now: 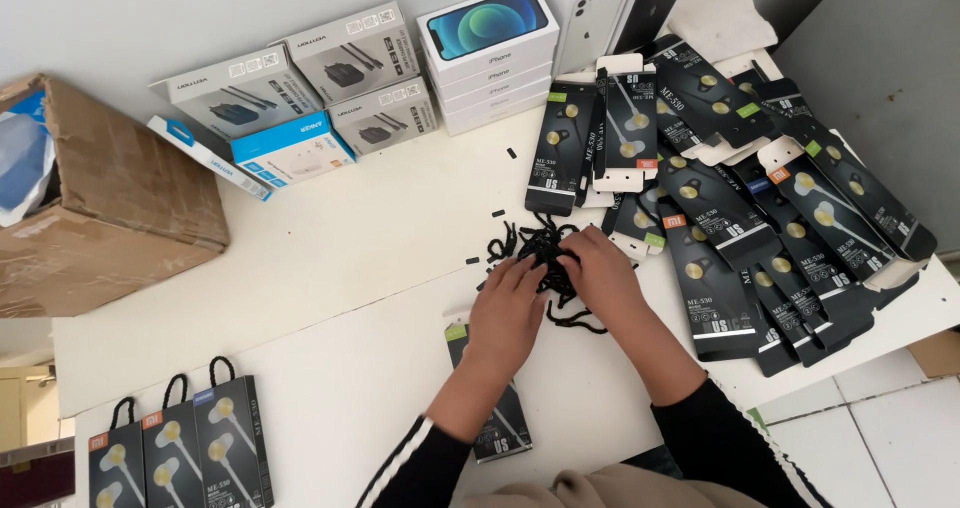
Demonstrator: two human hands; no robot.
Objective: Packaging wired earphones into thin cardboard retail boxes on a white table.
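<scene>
Table (330, 268): white, bearing all stock.

Carton (120, 198): brown, far left, flaps open.

Flat packs (770, 228): black earphone sleeves heaped at right, overlapping to the table edge; a nudge from the right forearm could likely slide the outer ones to the floor.

Boxes (340, 88): grey, blue and white, stacked along the wall.

Finished packs (180, 448): three with cord handles, bottom left.

One pack (495, 418): lies under the left forearm; it may be dragged or creased.

Left hand (505, 313): palm down, fingers narrow, pressing the cords.

Right hand (600, 273): fingers curled, pinching the cords.

Cords (545, 258): short black lengths, tangled at table centre under both hands; pulling one risks lifting several. Loose bits lie near.
</scene>
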